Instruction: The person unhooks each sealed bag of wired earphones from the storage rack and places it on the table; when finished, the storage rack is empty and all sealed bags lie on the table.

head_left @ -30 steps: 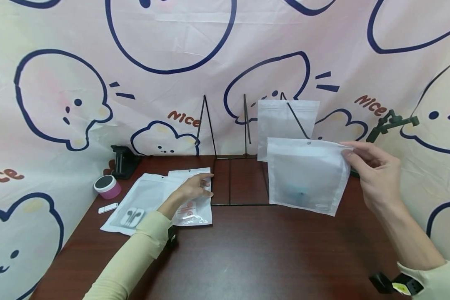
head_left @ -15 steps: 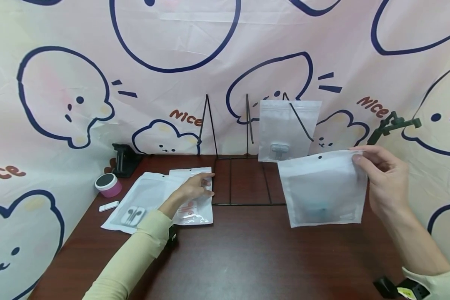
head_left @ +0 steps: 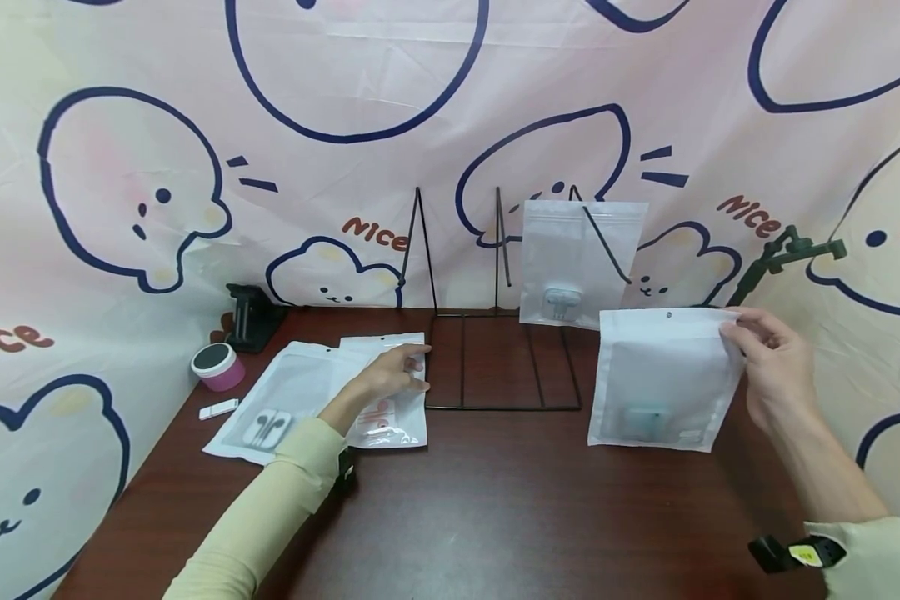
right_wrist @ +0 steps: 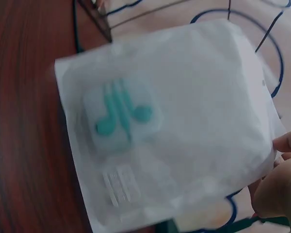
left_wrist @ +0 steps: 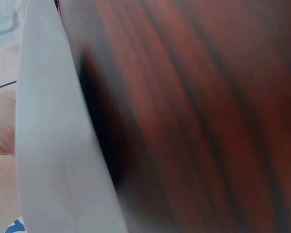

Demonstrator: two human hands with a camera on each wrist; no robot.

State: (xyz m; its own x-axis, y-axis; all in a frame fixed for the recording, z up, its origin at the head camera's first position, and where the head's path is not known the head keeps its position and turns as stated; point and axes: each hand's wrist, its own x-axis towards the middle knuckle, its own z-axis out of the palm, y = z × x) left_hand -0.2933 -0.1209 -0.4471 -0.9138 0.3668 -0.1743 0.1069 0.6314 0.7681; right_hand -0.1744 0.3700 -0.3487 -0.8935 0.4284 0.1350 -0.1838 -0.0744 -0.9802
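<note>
"Nice" in red-brown lettering on a cartoon-print backdrop, behind a dark wooden table and black wire rack.

Held upright right of the rack: a white pouch, pinched at its upper right corner by the right hand, well apart from the left; green earphones inside. Flat at left: an earphone pouch. On a prong: a hanging pouch. Under the left hand, fingers relaxed and outstretched: a red-printed pouch, writing partly covered, unreadable. Smaller: a pink jar.
</note>
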